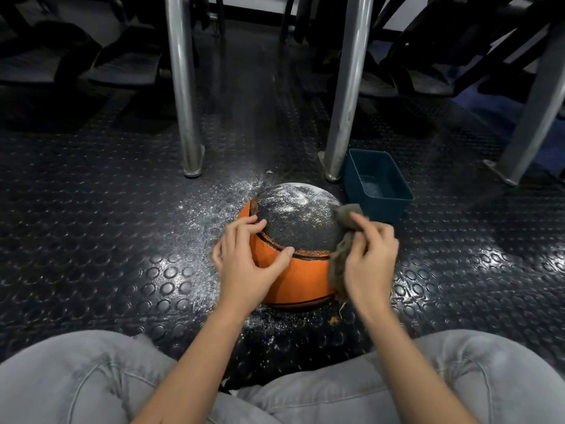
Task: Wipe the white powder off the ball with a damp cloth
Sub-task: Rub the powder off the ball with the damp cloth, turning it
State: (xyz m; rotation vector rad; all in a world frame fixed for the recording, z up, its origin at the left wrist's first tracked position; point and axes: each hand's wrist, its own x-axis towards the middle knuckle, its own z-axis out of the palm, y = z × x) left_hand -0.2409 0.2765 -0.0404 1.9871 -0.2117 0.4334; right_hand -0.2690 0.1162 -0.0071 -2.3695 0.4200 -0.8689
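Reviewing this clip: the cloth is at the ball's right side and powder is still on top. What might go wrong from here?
1. The ball sits amid spilled powder on the floor. Only the left hand steadies it, so a roll could dirty it again.
2. The right hand holds the cloth low. Dragging the top powder down may smear the orange panels.
3. The tub stands close behind, so a wide stroke might knock it.

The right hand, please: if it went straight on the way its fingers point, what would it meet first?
Probably the ball's powdered top: the right hand, gripping the cloth, points forward-left across it. The tub sits off to its right.
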